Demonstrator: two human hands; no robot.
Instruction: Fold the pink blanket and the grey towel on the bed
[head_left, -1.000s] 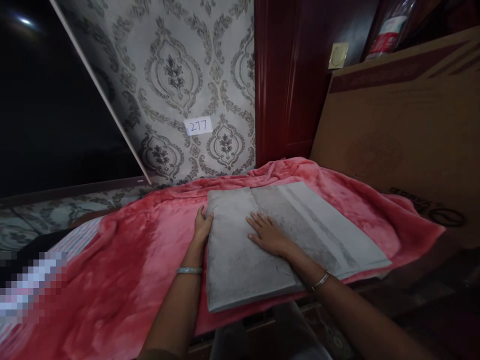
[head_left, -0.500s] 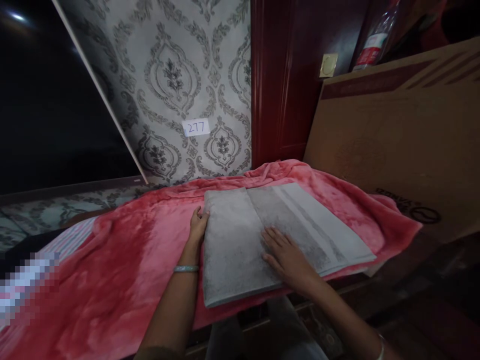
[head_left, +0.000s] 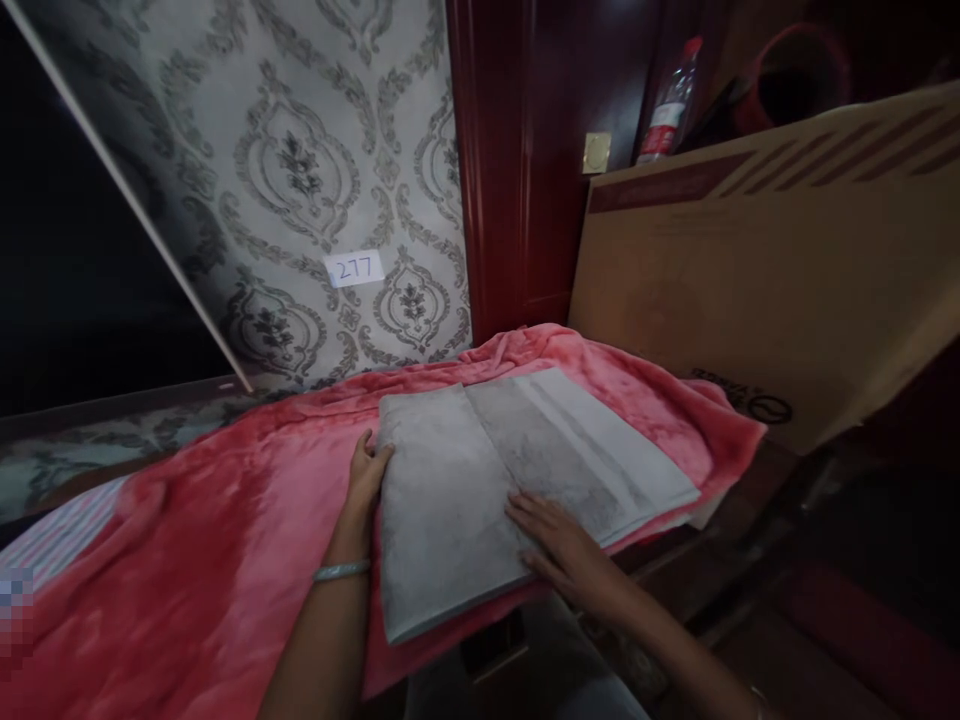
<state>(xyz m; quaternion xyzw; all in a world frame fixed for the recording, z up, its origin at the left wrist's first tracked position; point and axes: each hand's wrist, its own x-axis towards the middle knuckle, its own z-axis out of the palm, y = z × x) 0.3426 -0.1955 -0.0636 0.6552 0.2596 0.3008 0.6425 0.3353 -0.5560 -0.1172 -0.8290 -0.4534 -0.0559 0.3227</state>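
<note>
A grey cloth (head_left: pixel 442 500), folded flat into layers with a lighter band along its right part, lies on a pink-red plush blanket (head_left: pixel 285 530). At the cloth's left edge is my left hand (head_left: pixel 369 470), thumb apart from the fingers and touching the side; the hand is open. My right hand (head_left: pixel 559 545) rests palm down near the front edge of the cloth, fingers stretched out over the fold line. A pale bracelet (head_left: pixel 341 571) circles my left wrist.
Behind the blanket stands a patterned wall with a paper label (head_left: pixel 355 268) reading 277. A dark screen (head_left: pixel 90 230) is at the left. At the right, a large cardboard box (head_left: pixel 750 260) stands near a bottle (head_left: pixel 667 110) with a red cap.
The head view has turned slightly right, so everything sits further left. My right hand has slid a little toward the near edge of the cloth. My left hand remains at its left edge.
</note>
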